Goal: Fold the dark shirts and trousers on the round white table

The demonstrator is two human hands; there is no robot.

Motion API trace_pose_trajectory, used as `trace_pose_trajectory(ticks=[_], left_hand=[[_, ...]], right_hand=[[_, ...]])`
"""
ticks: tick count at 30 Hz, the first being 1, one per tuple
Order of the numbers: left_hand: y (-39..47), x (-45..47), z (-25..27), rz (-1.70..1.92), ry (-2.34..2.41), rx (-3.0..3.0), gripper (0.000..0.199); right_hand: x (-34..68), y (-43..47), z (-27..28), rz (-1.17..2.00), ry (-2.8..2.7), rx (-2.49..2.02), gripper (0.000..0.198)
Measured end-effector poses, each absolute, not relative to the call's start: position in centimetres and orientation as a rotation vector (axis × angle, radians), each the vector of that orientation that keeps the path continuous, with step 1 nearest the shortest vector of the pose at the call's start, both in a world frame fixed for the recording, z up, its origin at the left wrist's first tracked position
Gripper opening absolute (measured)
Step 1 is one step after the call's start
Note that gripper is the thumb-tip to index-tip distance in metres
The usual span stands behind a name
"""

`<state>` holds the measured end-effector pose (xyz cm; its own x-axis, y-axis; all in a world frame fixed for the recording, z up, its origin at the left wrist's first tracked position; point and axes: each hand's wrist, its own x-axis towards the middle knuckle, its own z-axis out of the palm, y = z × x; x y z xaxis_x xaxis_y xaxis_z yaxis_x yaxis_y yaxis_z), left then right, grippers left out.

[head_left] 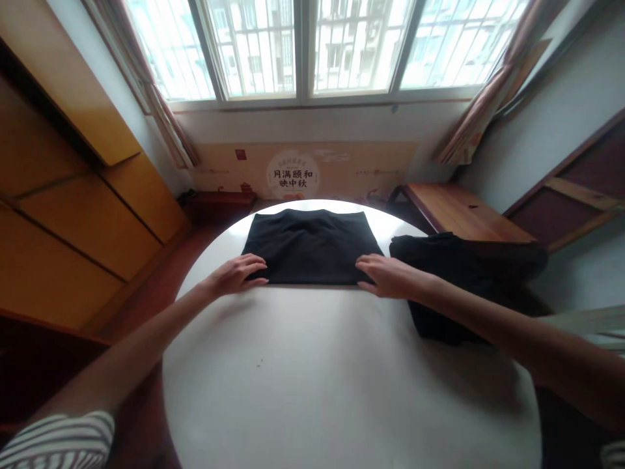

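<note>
A black garment (312, 247), folded into a flat panel, lies on the far half of the white round table (312, 378). Its near edge runs straight between my hands; its exact kind cannot be made out. My left hand (240, 272) rests on the near left corner, fingers stretched over the fabric and thumb apart along the edge. At the near right corner, my right hand (379, 273) lies in a mirrored pose, fingers and thumb apart on the cloth. A second black cloth (439, 260) is heaped at the table's right side, partly covered by my right forearm.
Beyond the table, a printed banner (293, 172) stands below the barred windows (303, 52). A wooden bench (469, 212) is at the right, and wooden cabinets (68, 221) line the left. Curtains (166, 124) hang beside the windows.
</note>
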<state>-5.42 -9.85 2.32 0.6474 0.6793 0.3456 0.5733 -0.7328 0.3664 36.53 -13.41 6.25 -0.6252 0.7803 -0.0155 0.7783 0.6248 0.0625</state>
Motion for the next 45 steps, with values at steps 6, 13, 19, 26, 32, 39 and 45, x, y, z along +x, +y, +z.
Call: trace_pose_trajectory(ticks=[6, 13, 19, 26, 32, 39, 45], left_hand=[[-12.2, -8.8, 0.0, 0.321, 1.007, 3.029, 0.040], [-12.2, -10.7, -0.3, 0.344, 1.352, 2.941, 0.045], [-17.5, -14.0, -1.2, 0.489, 1.293, 2.933, 0.051], [-24.5, -15.3, 0.3, 0.402, 1.146, 2.986, 0.054], [-26.7, -14.9, 3.0, 0.258, 1.169, 2.689, 0.062], [-27.1, -8.2, 3.9, 0.390, 1.007, 2.832, 0.043], [-27.7, -6.0, 0.6, 0.164, 0.788, 3.160, 0.048]], right_hand=[[36.0, -17.6, 3.9, 0.379, 2.603, 1.272, 0.027], [34.8, -17.7, 5.4, 0.271, 2.456, 1.421, 0.024], [34.8, -22.5, 4.8, 0.295, 2.570, 1.299, 0.021], [35.5, -29.4, 1.8, 0.372, 2.673, 1.214, 0.026], [37.2, -31.0, 4.7, 0.014, 2.637, 1.315, 0.016], [35.6, -30.3, 8.2, -0.262, 2.881, 1.260, 0.026], [31.7, -32.0, 4.3, -0.306, 3.150, 1.031, 0.057]])
